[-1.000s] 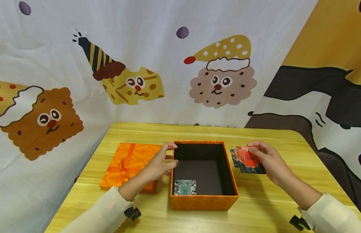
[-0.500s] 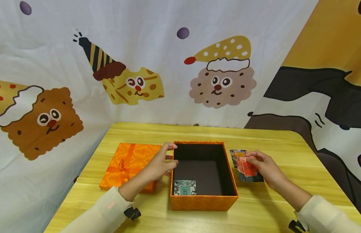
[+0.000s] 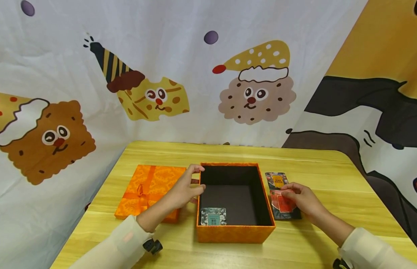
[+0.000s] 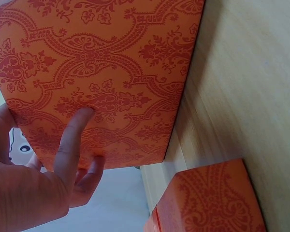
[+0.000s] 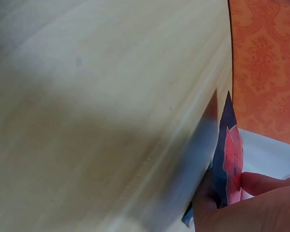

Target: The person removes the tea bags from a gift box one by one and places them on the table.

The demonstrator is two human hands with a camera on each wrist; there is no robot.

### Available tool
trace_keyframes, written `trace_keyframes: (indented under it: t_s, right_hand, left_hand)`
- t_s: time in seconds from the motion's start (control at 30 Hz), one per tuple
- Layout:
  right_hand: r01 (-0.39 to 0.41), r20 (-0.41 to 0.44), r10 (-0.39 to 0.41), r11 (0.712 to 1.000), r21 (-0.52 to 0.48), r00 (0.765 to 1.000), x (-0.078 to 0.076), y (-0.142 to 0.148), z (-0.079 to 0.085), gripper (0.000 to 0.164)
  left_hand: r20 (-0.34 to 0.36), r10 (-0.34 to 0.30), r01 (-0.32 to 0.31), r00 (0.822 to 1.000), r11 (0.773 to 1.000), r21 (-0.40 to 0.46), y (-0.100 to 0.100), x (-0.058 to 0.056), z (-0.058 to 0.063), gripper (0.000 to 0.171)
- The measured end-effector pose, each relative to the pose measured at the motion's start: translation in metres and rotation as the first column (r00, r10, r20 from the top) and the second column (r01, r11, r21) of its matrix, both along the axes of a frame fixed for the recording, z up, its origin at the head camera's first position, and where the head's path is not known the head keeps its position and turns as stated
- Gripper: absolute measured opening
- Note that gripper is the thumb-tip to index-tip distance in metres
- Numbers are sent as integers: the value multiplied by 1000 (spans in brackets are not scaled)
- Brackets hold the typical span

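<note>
An orange patterned box (image 3: 235,234) with a dark inside stands topless at the middle of the table. My left hand (image 3: 184,188) holds its left wall near the rim; in the left wrist view, fingers (image 4: 70,145) press the outer side. My right hand (image 3: 305,201) pinches a flat red-and-black sachet (image 3: 283,203) by its edge, just right of the box. The right wrist view shows this sachet (image 5: 234,162) edge-on, with its shadow on the tabletop. Another dark sachet (image 3: 276,179) with a yellow label lies behind it. In the box's front left corner is a green-labelled sachet (image 3: 213,216).
An orange lid (image 3: 164,179) with ribbon and bow lies left of the box, partly behind my left forearm. The wooden table (image 3: 336,168) meets a cartoon-printed cloth (image 3: 201,138) at the back.
My right hand has brought the red-and-black sachet toward me and slightly left, uncovering more of the yellow-labelled sachet. My left hand and the box have stayed put.
</note>
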State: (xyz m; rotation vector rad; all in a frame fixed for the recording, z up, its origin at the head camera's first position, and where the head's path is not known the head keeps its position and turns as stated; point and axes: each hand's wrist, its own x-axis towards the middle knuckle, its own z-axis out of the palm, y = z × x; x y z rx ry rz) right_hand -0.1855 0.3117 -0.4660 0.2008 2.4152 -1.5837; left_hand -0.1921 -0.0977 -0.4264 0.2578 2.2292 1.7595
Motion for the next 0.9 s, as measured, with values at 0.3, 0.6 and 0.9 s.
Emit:
trace_keyframes:
  t_s: [0.3, 0.6, 0.9]
  right_hand:
    - [-53, -80, 69, 981, 186, 994, 3, -1, -11, 21]
    - [-68, -193, 163, 903, 424, 967, 4, 0, -19, 19]
    - [-27, -269, 189, 860, 509, 945, 3, 3, -24, 36]
  left_hand:
    - [2, -2, 2, 1000, 1000, 7, -1, 0, 1, 55]
    - [5, -22, 22, 1000, 1000, 3, -1, 0, -1, 54]
    - [2, -21, 21, 1000, 1000, 5, -1, 0, 0, 52]
